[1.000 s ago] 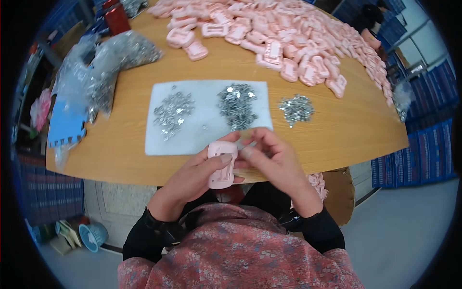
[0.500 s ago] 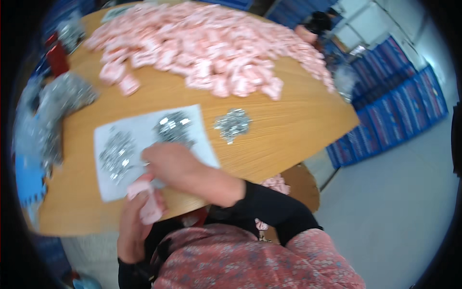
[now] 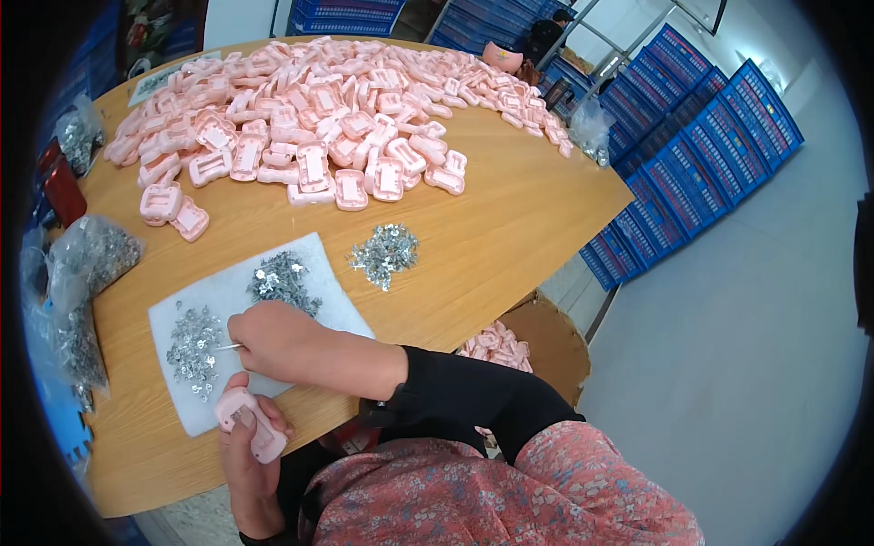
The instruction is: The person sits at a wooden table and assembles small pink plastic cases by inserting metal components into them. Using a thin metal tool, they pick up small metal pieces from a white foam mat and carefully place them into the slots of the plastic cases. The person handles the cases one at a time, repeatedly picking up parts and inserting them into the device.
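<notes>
In my left hand (image 3: 246, 469), near the table's front edge, is a small pink plastic casing (image 3: 266, 442), its recessed side facing up and my thumb lying across it. Closed fingers of my right hand (image 3: 273, 338) grip a thin silvery tool (image 3: 228, 347), whose exact kind is mostly hidden. Its tip points left, at the edge of a loose pile of small metal pieces (image 3: 194, 350) on a white foam sheet (image 3: 173, 411). Another metal pile (image 3: 283, 280) lies on the sheet just beyond my right hand. A third pile (image 3: 385, 255) rests on bare wood to the right.
A large heap of pink casings (image 3: 309, 136) covers the far part of the wooden table (image 3: 510, 209). Bags of metal parts (image 3: 96, 259) line the left edge. Below the right edge stands a round bin (image 3: 555, 350) with pink pieces. Blue crates (image 3: 701, 173) are stacked beyond.
My right hand has moved from beside the pink casing to the left metal pile, tool in its fingers. The left hand still holds the casing. The whole view has shifted and sharpened.
</notes>
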`<state>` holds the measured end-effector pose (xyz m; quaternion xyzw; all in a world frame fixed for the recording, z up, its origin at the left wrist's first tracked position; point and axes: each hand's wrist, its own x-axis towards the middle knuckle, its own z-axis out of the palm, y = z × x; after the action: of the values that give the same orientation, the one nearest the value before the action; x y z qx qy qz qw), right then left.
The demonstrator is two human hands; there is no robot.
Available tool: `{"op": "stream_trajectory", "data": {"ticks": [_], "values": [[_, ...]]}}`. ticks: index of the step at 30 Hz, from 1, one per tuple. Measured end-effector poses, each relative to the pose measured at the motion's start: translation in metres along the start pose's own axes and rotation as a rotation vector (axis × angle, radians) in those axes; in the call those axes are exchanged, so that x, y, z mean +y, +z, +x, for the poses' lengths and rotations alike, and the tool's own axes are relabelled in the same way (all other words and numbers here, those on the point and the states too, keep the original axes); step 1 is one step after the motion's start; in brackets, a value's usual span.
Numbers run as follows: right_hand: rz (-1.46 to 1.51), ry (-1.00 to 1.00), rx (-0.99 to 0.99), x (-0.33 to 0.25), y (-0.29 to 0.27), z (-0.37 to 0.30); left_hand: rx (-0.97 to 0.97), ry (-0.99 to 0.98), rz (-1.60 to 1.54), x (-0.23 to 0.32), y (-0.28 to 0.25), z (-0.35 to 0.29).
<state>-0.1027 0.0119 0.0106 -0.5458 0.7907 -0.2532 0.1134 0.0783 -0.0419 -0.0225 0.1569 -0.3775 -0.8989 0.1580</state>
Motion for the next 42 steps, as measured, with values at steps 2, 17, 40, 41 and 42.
{"op": "stream_trajectory", "data": {"ticks": [2,17,40,41,42], "values": [[0.263,-0.011,0.024,-0.002,-0.016,-0.011,0.048,0.025,-0.019,0.001,0.005,0.0],[1.24,0.012,-0.167,0.003,-0.038,-0.056,-0.034,-0.169,-0.282,0.001,0.016,0.02],[0.961,0.124,0.026,0.004,-0.036,-0.067,0.087,0.318,0.406,0.0,0.028,0.029],[0.95,0.134,-0.009,0.004,-0.037,-0.068,0.081,0.327,0.415,0.001,0.028,0.028],[0.939,0.144,-0.044,0.004,-0.038,-0.069,0.074,0.336,0.425,0.001,0.028,0.027]]}}
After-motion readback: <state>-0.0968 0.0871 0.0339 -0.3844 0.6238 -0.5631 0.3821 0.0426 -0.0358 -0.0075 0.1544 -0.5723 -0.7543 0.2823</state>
